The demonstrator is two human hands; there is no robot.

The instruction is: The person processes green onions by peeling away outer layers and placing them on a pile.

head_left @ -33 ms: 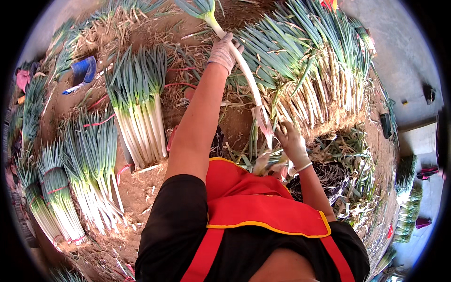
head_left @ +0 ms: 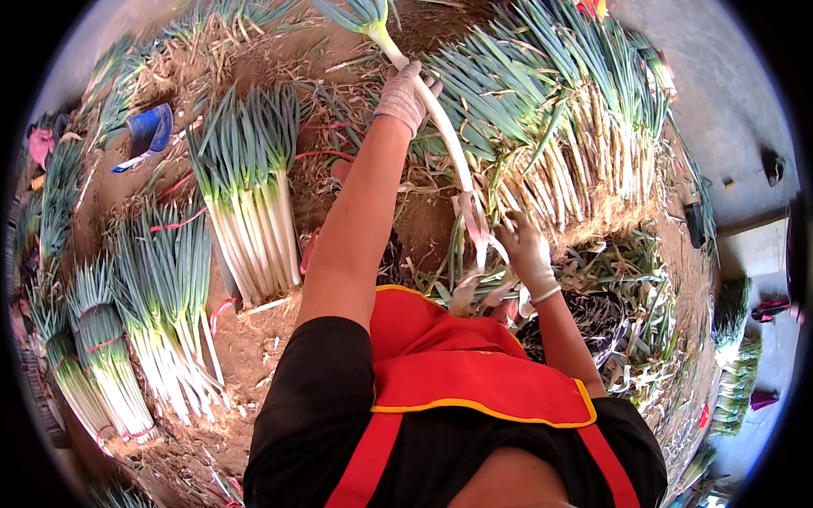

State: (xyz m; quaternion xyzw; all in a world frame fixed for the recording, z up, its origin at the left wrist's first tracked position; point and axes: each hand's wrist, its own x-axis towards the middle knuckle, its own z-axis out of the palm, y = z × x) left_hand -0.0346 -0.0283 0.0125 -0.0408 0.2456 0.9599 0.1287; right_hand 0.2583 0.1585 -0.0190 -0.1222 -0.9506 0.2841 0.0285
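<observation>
Our left hand [head_left: 400, 100] is closed around a leek [head_left: 451, 140], its fingers wrapped about the pale stalk just below the green leaves. Our right hand [head_left: 529, 256] is lower and nearer to us, its fingers partly curled beside the root end; we cannot tell whether they pinch anything, though a pale strip of skin [head_left: 499, 249] lies between them and the stalk.

From the right fingers, the leek's lower end is just to the left. Its long axis runs from far left, where the leaves point away from us, to near right, with a slight bend on the way. So the left hand has the leafy end and the right hand is nearer to the root end, where we see loose, ragged skin around the stalk.

Farther out, to the right and beyond the right hand, we have a large pile of leeks [head_left: 584, 157] with brownish stalks, leaves to the far side. Nearer, below it, lie leafy scraps [head_left: 648, 284]. Left of our left forearm stands a bunch of clean white leeks [head_left: 250, 203], and a second bunch [head_left: 169, 292] is farther left and nearer. Closest to us is our red apron [head_left: 474, 385].
</observation>
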